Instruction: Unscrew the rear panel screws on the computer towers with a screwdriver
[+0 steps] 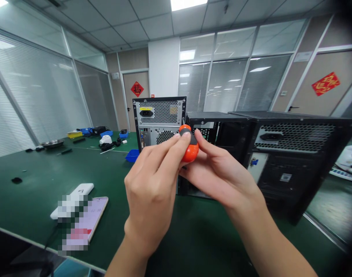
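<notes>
An orange screwdriver (191, 152) with a dark grip band is between my hands. My left hand (155, 177) closes its fingers on the handle from the left. On the other side, my right hand (222, 173) curls around the handle, its lower fingers partly hidden. The short visible shaft points up and away, toward the right rear edge of a computer case (160, 111). That case stands upright, its back panel facing me, with a power socket and honeycomb vents. Whether the tip sits in a screw cannot be made out.
Two more black computer cases (294, 161) stand to the right, one with an opening. A phone (96, 215) and a white power bank (85, 189) lie at the left front. Blue trays (132, 155), a metal bowl (52, 143) and cables (106, 146) are farther back on the green table (112, 169).
</notes>
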Tool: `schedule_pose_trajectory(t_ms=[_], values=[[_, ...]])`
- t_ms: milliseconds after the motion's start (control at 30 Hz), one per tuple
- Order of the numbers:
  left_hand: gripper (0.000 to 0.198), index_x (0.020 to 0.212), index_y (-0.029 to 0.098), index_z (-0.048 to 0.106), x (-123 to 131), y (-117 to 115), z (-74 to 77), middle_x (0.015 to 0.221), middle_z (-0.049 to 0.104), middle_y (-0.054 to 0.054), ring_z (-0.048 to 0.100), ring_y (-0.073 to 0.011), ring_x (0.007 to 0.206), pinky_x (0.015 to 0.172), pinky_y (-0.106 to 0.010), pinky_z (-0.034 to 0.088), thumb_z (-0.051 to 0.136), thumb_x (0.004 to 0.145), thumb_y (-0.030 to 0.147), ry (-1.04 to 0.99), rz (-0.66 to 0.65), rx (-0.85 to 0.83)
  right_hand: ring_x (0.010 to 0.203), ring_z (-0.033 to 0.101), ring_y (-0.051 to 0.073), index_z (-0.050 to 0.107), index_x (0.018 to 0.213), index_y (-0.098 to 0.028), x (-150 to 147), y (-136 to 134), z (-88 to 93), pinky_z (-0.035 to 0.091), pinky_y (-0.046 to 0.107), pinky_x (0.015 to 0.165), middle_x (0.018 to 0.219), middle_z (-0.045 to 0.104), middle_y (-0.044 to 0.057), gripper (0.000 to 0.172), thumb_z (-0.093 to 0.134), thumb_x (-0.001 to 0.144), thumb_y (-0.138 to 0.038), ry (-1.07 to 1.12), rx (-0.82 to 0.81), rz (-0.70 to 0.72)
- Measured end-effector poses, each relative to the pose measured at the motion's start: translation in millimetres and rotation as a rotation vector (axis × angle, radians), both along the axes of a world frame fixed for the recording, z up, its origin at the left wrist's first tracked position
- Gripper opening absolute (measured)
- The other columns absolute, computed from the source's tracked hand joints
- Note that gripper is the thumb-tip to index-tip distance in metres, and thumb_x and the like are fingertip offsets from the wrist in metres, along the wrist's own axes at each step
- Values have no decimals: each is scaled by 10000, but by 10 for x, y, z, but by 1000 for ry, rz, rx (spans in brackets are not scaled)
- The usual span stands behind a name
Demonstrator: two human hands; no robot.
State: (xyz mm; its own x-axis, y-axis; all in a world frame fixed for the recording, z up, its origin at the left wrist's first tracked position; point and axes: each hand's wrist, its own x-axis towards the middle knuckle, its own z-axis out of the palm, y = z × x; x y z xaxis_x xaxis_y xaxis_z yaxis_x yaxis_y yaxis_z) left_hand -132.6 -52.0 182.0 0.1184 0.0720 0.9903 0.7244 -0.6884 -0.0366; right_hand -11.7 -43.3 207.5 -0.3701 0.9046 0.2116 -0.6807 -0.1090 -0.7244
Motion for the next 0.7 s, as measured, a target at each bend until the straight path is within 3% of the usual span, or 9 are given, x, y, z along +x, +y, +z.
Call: schedule_pose_trajectory(t_ms=[200, 367, 600, 700], values=[[336, 1153, 201, 593, -19, -10, 8, 1118, 662, -53, 621, -166, 997, 905, -292, 494, 563, 823, 144, 9, 13, -30, 682, 544, 91, 622, 798, -188, -34, 10, 7, 459, 301, 818, 711, 601, -24, 215, 496, 900, -330, 28, 7, 22], [393, 1178, 189, 565, -23, -15, 11, 1092, 662, -52, 624, -171, 965, 852, -296, 526, 617, 788, 174, -50, 13, -52, 725, 555, 120, 643, 830, -186, -59, 21, 1, 463, 316, 814, 701, 599, -4, 272, 453, 917, -360, 40, 7, 53], [387, 1132, 190, 568, -15, -13, 14, 1034, 664, -48, 635, -179, 936, 829, -313, 545, 661, 763, 264, -137, 0, -73, 600, 470, 70, 627, 789, -177, -68, 7, 26, 443, 213, 621, 653, 550, -23, 320, 407, 939, -354, 56, -13, 51], [359, 1099, 194, 576, -11, -9, 11, 1004, 664, -44, 638, -175, 914, 816, -312, 546, 659, 765, 299, -161, 5, -92, 621, 474, 65, 630, 812, -181, -77, 3, 32, 448, 213, 657, 688, 556, -23, 285, 435, 929, -354, 44, -7, 31]])
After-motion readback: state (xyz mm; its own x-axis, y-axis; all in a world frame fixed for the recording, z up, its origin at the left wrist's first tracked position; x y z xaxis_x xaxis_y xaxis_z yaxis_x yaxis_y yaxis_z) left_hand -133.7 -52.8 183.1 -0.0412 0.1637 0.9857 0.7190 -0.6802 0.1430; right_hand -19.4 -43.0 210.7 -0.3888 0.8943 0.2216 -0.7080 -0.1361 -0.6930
